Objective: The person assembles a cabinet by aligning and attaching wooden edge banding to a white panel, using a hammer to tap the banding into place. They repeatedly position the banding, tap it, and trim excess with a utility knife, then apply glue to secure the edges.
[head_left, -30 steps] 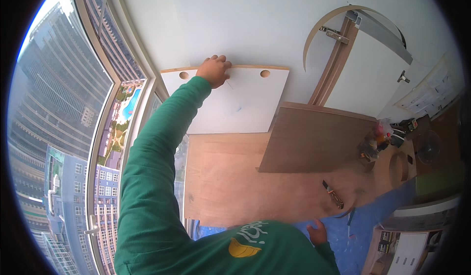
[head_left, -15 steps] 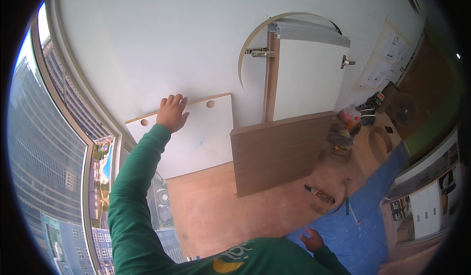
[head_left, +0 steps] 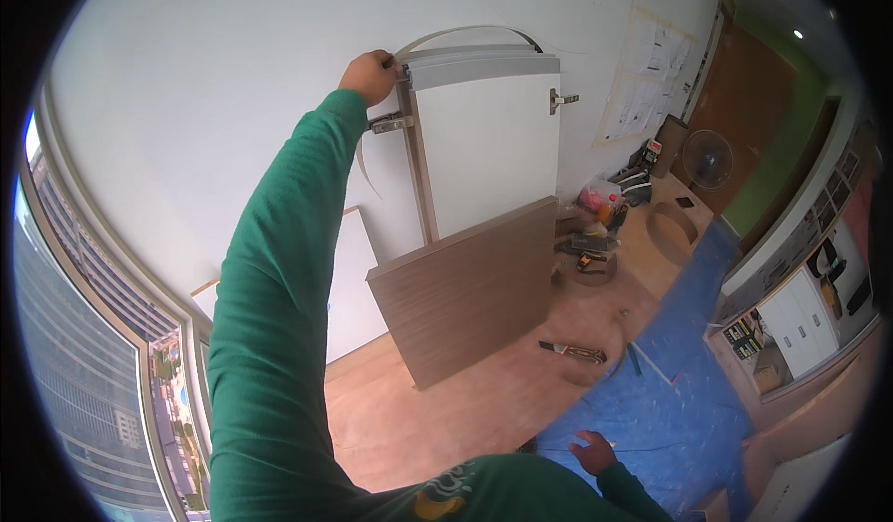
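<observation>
My left hand (head_left: 369,77) reaches far up to the top left corner of a white cabinet door panel (head_left: 488,150) leaning on the wall. Its fingers are closed on a thin, curved edging strip (head_left: 465,32), which arcs above the door and shows again below the hand. Grey metal profiles (head_left: 484,68) lie across the door's top, and one hinge (head_left: 389,124) juts out just below the hand. In front stands a wood-grain panel (head_left: 470,289). Low at my body, my right hand (head_left: 593,452) hangs over blue sheeting with its fingers apart, holding nothing.
A white board (head_left: 353,285) leans at the left by the window (head_left: 88,336). On the wooden worktop (head_left: 446,410) lie a utility knife (head_left: 572,351), a coil of edging (head_left: 672,231) and assorted tools. Blue sheeting (head_left: 670,401) covers the area at the right; a fan (head_left: 708,159) stands beyond.
My left hand has left the white board's top edge and moved up and right to the edging strip by the door. The view has shifted right. My right hand stays low.
</observation>
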Motion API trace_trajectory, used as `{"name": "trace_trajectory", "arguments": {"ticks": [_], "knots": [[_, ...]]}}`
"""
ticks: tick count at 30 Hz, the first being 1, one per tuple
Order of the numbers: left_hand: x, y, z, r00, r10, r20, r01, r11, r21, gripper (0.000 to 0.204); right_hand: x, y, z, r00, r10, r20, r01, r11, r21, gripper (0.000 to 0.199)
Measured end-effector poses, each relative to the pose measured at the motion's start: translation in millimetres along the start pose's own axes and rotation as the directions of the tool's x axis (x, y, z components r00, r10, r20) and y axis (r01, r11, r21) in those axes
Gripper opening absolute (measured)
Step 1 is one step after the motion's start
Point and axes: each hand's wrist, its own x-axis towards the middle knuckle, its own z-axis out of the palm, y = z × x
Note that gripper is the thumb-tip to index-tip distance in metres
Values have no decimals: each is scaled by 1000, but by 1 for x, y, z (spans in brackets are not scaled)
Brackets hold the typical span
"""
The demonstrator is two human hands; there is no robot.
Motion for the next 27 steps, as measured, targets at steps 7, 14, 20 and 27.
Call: {"name": "trace_trajectory", "arguments": {"ticks": [7, 14, 20, 27], "knots": [[31, 106, -25, 883, 150, -445, -326, 878, -351, 47, -23, 31, -4, 997, 75, -7, -75, 996, 43, 50], [-55, 271, -34, 730, 393, -559, -590, 775, -226, 44, 54, -58, -65, 972, 4, -237, 88, 922, 377, 32], [-182, 327, 52, 846, 523, -108, -496, 695, -520, 46, 121, -199, -217, 872, -386, -302, 480, 554, 680, 31], [-314, 392, 203, 866, 499, 44, -423, 775, -470, 31, 146, -231, -358, 674, -660, -331, 256, -212, 943, 50]]}}
